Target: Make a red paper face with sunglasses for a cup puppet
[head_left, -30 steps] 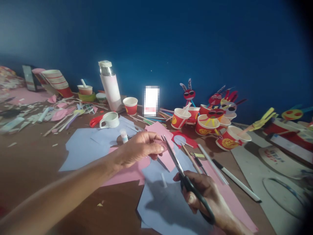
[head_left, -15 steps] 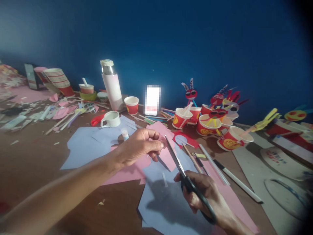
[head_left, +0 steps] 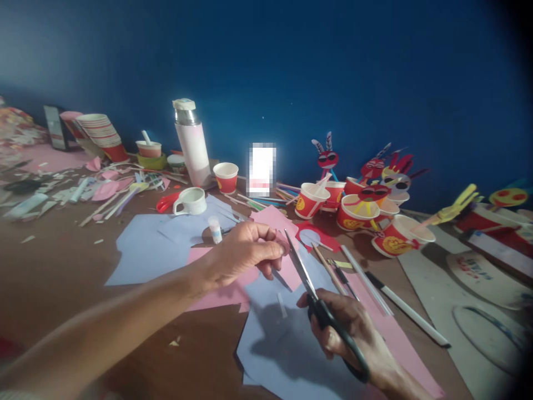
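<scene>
Two hands: the left hand pinches a small pink piece, apparently paper, between thumb and fingers; the right hand is closed around the black handles of the scissors.
Pink piece: raised above the sheets, just beside the scissor tips; whether they touch cannot be told. Probably very light, thin and easily creased or torn; best taken flat near its edge, with a light pinch.
Scissors: blades angled up and away from the person, nearly together. Likely stiff and heavier than the paper; the handles are the sound place to hold, clear of the blades.
Sheets: blue paper and pink paper overlap beneath the hands, likely soft and apt to slide.
Table: a brown surface with scraps at the left and a white marker lying at the right.
Back row: a flask and a lone cup; farther right, cups with paper figures among them.
Room: a dark blue wall behind, dim toward the corners.
</scene>
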A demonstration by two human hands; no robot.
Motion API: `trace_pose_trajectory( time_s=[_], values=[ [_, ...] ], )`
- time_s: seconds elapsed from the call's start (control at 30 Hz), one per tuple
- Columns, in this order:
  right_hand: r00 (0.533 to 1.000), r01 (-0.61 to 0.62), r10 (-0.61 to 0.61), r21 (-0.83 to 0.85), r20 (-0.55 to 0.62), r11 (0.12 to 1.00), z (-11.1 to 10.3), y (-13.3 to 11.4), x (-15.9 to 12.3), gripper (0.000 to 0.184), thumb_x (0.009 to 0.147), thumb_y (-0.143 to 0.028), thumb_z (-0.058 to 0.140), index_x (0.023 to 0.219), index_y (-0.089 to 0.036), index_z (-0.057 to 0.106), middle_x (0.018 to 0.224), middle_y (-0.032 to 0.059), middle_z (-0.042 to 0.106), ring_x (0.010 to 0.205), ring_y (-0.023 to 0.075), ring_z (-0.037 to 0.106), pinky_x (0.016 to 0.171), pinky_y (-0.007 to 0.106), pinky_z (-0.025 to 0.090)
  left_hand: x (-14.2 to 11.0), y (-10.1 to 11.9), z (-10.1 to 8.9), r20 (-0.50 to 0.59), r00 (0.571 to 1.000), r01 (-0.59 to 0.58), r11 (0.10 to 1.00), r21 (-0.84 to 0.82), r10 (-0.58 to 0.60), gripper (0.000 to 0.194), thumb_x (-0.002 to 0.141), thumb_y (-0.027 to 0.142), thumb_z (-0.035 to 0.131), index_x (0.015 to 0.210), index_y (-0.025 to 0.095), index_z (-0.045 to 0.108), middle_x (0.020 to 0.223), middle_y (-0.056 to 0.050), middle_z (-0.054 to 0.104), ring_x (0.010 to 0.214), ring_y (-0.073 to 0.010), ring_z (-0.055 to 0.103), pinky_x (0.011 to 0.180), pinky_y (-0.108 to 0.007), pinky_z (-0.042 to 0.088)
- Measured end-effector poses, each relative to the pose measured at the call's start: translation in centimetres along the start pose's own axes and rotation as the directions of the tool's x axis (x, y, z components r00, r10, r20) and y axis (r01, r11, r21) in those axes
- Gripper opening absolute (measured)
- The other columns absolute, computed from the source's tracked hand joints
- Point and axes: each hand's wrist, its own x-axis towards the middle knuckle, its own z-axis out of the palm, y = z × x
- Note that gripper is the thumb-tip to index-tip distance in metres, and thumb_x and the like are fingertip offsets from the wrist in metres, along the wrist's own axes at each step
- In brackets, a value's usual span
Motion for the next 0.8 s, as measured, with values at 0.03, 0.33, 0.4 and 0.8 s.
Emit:
trace_pose_trajectory(
  time_s=[0.03, 0.33, 0.4, 0.8],
  values=[
    [1.0, -0.004, 0.004, -0.001, 0.001, 1.0, -0.01, -0.02, 0.02, 0.044, 0.067, -0.05, 0.069, 0.092, -0.015, 0.06, 0.059, -0.0041, 0.046, 0.046, 0.0073, 0.038, 0.043, 0.019, 0.034, -0.01, -0.02, 0.02, 0.005, 1.0, -0.001, 1.0, -0.007, 0.001, 0.008, 0.072, 0.02, 0.059, 0.07, 0.013, 0.062, 0.056, 0.001, 0.061, 0.047, -0.008, 0.055, 0.049, -0.021, 0.048],
    [1.0, 0.016, -0.016, 0.0, -0.01, 1.0, -0.01, 0.13, -0.02, 0.048, 0.067, -0.052, 0.07, 0.094, -0.014, 0.062, 0.057, -0.0038, 0.048, 0.042, 0.0068, 0.04, 0.041, 0.019, 0.034, -0.07, 0.01, 0.1, -0.008, 1.0, 0.011, 1.0, 0.024, -0.011, 0.006, 0.071, 0.017, 0.058, 0.068, 0.013, 0.06, 0.057, 0.001, 0.062, 0.047, -0.0075, 0.055, 0.049, -0.02, 0.048],
    [1.0, 0.024, -0.024, -0.002, -0.015, 1.0, -0.05, 0.26, -0.02, 0.049, 0.067, -0.054, 0.069, 0.093, -0.014, 0.062, 0.056, -0.004, 0.047, 0.041, 0.0065, 0.04, 0.04, 0.019, 0.034, -0.05, 0.03, 0.09, -0.007, 1.0, 0.011, 1.0, 0.028, -0.011, 0.006, 0.071, 0.017, 0.058, 0.068, 0.013, 0.06, 0.057, 0.001, 0.061, 0.047, -0.0075, 0.055, 0.049, -0.02, 0.048],
    [0.998, 0.045, -0.044, 0.004, -0.034, 0.999, 0.14, 0.32, -0.07, 0.052, 0.068, -0.059, 0.067, 0.091, -0.013, 0.062, 0.053, -0.0038, 0.047, 0.039, 0.0062, 0.039, 0.039, 0.019, 0.03, 0.03, -0.28, -0.09, 0.014, 1.0, -0.007, 0.999, 0.04, 0.006, 0.008, 0.072, 0.018, 0.057, 0.066, 0.013, 0.058, 0.057, 0.001, 0.062, 0.047, -0.0078, 0.056, 0.05, -0.02, 0.048]
  ],
)
